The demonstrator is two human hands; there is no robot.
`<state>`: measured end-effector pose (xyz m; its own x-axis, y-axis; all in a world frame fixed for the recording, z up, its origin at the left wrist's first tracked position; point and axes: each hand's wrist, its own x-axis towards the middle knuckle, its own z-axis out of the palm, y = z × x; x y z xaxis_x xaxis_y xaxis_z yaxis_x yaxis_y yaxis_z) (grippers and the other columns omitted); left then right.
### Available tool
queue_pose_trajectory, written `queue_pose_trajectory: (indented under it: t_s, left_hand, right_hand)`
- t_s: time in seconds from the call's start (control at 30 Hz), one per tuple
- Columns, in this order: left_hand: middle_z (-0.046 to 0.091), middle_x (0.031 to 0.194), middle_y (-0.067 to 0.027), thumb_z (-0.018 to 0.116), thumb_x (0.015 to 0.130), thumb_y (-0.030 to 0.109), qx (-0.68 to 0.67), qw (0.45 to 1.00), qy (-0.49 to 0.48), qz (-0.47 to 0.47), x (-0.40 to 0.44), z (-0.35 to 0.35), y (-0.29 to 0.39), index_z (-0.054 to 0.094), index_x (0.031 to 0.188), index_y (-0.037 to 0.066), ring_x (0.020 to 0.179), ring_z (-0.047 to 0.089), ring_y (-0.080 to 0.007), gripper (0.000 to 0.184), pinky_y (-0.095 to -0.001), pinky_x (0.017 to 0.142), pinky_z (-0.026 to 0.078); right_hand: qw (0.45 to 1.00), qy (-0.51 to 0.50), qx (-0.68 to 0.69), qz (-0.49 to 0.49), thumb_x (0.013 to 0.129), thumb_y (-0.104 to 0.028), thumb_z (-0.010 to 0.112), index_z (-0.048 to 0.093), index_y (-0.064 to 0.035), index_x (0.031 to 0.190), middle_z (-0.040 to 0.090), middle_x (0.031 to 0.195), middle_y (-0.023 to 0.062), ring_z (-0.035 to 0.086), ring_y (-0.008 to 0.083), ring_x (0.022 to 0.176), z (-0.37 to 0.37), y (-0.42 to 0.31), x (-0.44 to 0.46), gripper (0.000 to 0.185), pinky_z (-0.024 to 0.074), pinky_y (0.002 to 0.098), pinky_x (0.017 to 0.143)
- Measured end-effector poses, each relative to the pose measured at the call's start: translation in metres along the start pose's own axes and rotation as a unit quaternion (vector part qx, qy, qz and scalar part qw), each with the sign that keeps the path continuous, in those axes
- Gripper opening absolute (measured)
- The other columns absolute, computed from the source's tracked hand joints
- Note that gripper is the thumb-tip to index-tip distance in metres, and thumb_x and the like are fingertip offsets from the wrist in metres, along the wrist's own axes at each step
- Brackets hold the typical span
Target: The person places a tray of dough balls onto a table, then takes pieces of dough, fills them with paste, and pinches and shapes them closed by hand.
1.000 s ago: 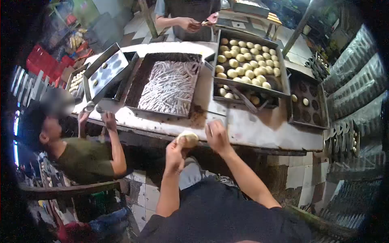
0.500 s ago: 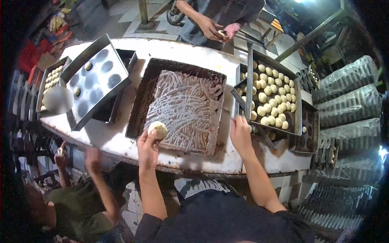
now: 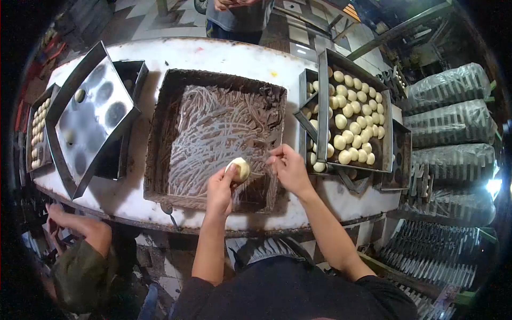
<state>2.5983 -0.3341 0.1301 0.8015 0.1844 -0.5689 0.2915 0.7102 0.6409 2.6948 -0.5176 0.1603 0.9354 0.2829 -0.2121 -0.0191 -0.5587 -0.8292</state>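
Note:
Between the thumb and fingers of my left hand (image 3: 221,194) is a pale, rounded piece of dough (image 3: 239,169), held above the near part of a dark-rimmed tray (image 3: 150,154). A brown, sticky paste (image 3: 269,106) is smeared over this tray, thickest at its far right, with scrape lines across the bottom. My right hand (image 3: 290,169) is over the tray's right side, a short way from the dough. Its fingers are pinched together, and whatever they may hold is too small to make out.
To the right, stacked metal trays (image 3: 392,152) hold many dough balls (image 3: 354,128). At left, a tilted tray (image 3: 80,186) with round marks rests on another. A dark utensil (image 3: 168,209) lies by the near rim. Co-workers stand across the table and at lower left (image 3: 80,272).
My right hand has moved left from beside the dough-ball tray to over the paste tray. My left hand has shifted right with the dough, which is now tilted. The view has turned slightly.

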Motion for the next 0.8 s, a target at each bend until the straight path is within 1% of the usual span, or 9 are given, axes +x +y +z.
queue_pose_trajectory:
  t_s: [0.1, 0.17, 0.37, 0.47, 0.57, 0.67, 0.7, 0.77, 0.8]
  left_hand:
    - [0.071, 0.106, -0.0113, 0.054, 0.107, 0.031, -0.136, 0.988, 0.009, -0.066, -0.001, 0.029, -0.003, 0.063, 0.12, -0.006, 0.092, 0.069, -0.0192, 0.04, -0.0325, 0.087, 0.056]
    - [0.069, 0.114, -0.0146, 0.049, 0.107, 0.037, -0.231, 0.958, -0.158, -0.059, 0.007, 0.001, -0.023, 0.061, 0.121, -0.004, 0.099, 0.069, -0.0247, 0.044, -0.0344, 0.084, 0.056]
    - [0.067, 0.122, -0.0149, 0.05, 0.108, 0.029, -0.254, 0.954, 0.095, 0.13, -0.062, 0.046, -0.028, 0.058, 0.124, -0.004, 0.105, 0.067, -0.0241, 0.038, -0.0362, 0.087, 0.055]
    - [0.065, 0.123, -0.0163, 0.051, 0.107, 0.022, -0.177, 0.969, 0.054, 0.163, -0.109, 0.063, -0.05, 0.054, 0.129, -0.006, 0.111, 0.065, -0.0282, 0.036, -0.0429, 0.096, 0.056]
    - [0.063, 0.123, -0.0162, 0.062, 0.095, 0.001, -0.078, 0.977, -0.004, 0.198, -0.163, 0.106, -0.07, 0.045, 0.138, -0.006, 0.116, 0.064, -0.0291, 0.047, -0.0464, 0.104, 0.054]
    - [0.058, 0.133, -0.0144, 0.066, 0.086, -0.008, -0.024, 0.974, -0.008, 0.225, -0.203, 0.128, -0.111, 0.043, 0.142, -0.005, 0.121, 0.06, -0.0254, 0.06, -0.0397, 0.11, 0.048]
    - [0.058, 0.133, -0.0132, 0.065, 0.091, -0.005, 0.023, 0.98, -0.004, 0.196, -0.217, 0.132, -0.122, 0.044, 0.143, -0.004, 0.121, 0.06, -0.0226, 0.056, -0.0342, 0.107, 0.047]
    - [0.059, 0.13, -0.0099, 0.062, 0.097, 0.001, 0.079, 0.979, 0.006, 0.187, -0.24, 0.154, -0.138, 0.045, 0.142, -0.004, 0.118, 0.06, -0.0178, 0.048, -0.0304, 0.105, 0.047]
    - [0.062, 0.119, -0.0051, 0.057, 0.104, 0.013, 0.144, 0.966, 0.029, 0.213, -0.256, 0.176, -0.137, 0.049, 0.139, -0.001, 0.104, 0.058, -0.0089, 0.039, -0.0224, 0.087, 0.048]
  right_hand:
    - [0.992, 0.005, 0.129, -0.004, 0.089, 0.004, 0.066, 0.063, 0.0052, 0.093, 0.065, 0.087, 0.015, 0.064, 0.0262, 0.079, 0.005, -0.014, -0.028, 0.005, 0.0503, 0.0316, 0.071]
    - [0.976, 0.04, 0.067, -0.206, 0.086, 0.007, 0.067, 0.064, 0.0059, 0.094, 0.065, 0.088, 0.0157, 0.065, 0.0262, 0.079, 0.002, -0.011, -0.041, 0.008, 0.0514, 0.0315, 0.072]
    - [0.966, 0.046, 0.079, -0.243, 0.084, 0.008, 0.069, 0.067, 0.0053, 0.091, 0.064, 0.089, 0.0158, 0.066, 0.0294, 0.079, -0.016, 0.067, -0.083, 0.008, 0.0532, 0.0359, 0.071]
    - [0.962, 0.096, 0.016, -0.254, 0.084, 0.0, 0.073, 0.072, 0.0006, 0.096, 0.065, 0.091, 0.0143, 0.066, 0.0307, 0.081, -0.014, 0.123, -0.073, 0.012, 0.0527, 0.0389, 0.07]
    - [0.948, 0.045, -0.042, -0.312, 0.086, -0.007, 0.074, 0.076, -0.0046, 0.099, 0.068, 0.1, 0.0126, 0.065, 0.0315, 0.09, -0.044, 0.121, -0.073, 0.013, 0.0529, 0.037, 0.085]
    - [0.852, -0.335, 0.391, -0.094, 0.086, -0.007, 0.075, 0.067, -0.0032, 0.127, 0.068, 0.118, 0.0078, 0.061, 0.0167, 0.117, -0.102, 0.071, -0.111, 0.042, 0.0479, 0.0317, 0.101]
    - [0.789, -0.396, 0.464, -0.072, 0.086, -0.008, 0.076, 0.065, -0.0026, 0.131, 0.067, 0.121, 0.0075, 0.059, 0.0155, 0.119, -0.118, 0.058, -0.127, 0.046, 0.0472, 0.0315, 0.102]
    - [0.807, -0.368, 0.436, -0.148, 0.086, -0.008, 0.078, 0.067, -0.0032, 0.129, 0.064, 0.128, 0.0091, 0.06, 0.0175, 0.117, -0.136, 0.05, -0.157, 0.044, 0.0478, 0.0317, 0.102]
    - [0.82, -0.362, 0.412, -0.163, 0.085, -0.008, 0.078, 0.07, -0.004, 0.125, 0.062, 0.13, 0.0095, 0.059, 0.018, 0.118, -0.14, 0.055, -0.163, 0.041, 0.0474, 0.0313, 0.103]
